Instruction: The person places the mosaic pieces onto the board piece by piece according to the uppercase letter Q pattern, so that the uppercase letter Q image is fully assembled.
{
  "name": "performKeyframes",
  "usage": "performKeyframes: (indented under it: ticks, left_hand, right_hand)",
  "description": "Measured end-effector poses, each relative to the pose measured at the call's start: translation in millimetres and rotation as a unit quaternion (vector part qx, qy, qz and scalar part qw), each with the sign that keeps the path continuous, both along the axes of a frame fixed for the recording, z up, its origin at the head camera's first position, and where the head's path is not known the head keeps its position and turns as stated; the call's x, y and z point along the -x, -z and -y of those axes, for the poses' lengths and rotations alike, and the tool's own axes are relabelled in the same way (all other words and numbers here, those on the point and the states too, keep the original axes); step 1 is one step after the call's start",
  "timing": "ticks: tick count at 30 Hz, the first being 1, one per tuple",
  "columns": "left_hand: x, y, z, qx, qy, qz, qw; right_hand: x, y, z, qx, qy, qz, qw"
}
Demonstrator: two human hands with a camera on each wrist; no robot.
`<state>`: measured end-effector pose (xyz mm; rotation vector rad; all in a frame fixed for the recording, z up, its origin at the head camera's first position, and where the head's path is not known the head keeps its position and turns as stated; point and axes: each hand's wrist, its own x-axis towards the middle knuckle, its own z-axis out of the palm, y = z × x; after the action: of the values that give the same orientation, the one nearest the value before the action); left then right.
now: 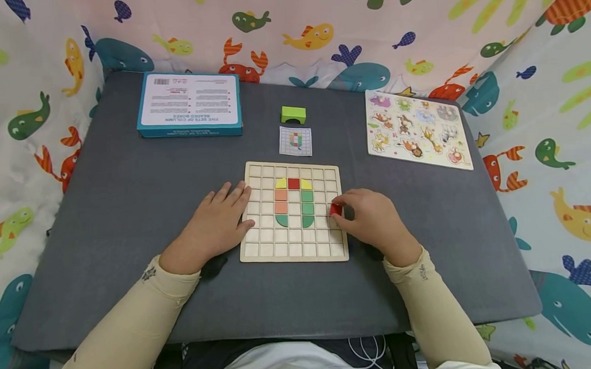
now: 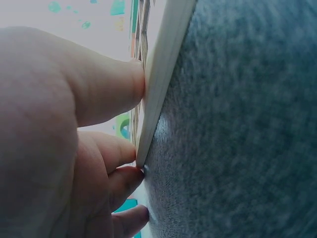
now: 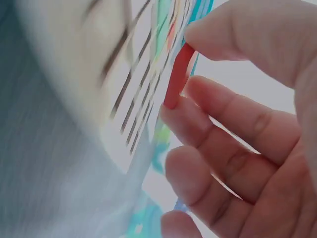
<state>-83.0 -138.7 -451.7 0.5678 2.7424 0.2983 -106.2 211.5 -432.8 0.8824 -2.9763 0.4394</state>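
A wooden grid board [image 1: 268, 251] lies on the grey table, with yellow, red, orange and green tiles set in its middle squares in a U-like outline. My left hand [image 1: 220, 222] rests at the board's left edge, fingers spread; in the left wrist view its thumb [image 2: 111, 91] touches the wooden rim. Over the right side of the board, my right hand [image 1: 372, 217] pinches a red tile [image 1: 335, 209] between thumb and fingers. The right wrist view shows this red tile [image 3: 179, 77] edge-on, held above the grid.
Behind the board lie a small pattern card [image 1: 295, 141] and a green arched block [image 1: 293, 114]. A blue box [image 1: 190, 104] stands at the back left. An animal picture board [image 1: 419, 130] lies at the back right. Printed fabric [image 1: 290, 22] surrounds the table.
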Motion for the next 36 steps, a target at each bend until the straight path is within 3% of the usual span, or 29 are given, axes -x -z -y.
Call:
performKeyframes:
  ticks: [4,7,22,28,36]
  left_hand:
    - [-0.7,0.4,1,-0.002,-0.001,-0.002,1.0]
    - [-0.4,1.1,0,-0.005,-0.001,-0.001,1.0]
    - [1.0,-1.1,-3,-0.002,-0.001,0.001,1.0]
    - [-0.5,0.2,-1,-0.004,-0.003,0.005,1.0]
    - [-0.1,0.2,1,-0.002,0.0,-0.003,1.0]
  right_hand:
    - [-2.1,-0.2,29,0.022,-0.082,-0.016,0.996]
    - [-3.0,2.0,46,0.026,-0.12,-0.018,0.992]
    - [-0.4,8.5,70,-0.002,-0.162,0.004,0.987]
    - [-4.5,4.3,57,-0.003,-0.137,0.016,0.991]
    - [-21.3,-5.4,6,0.014,-0.027,0.024,0.999]
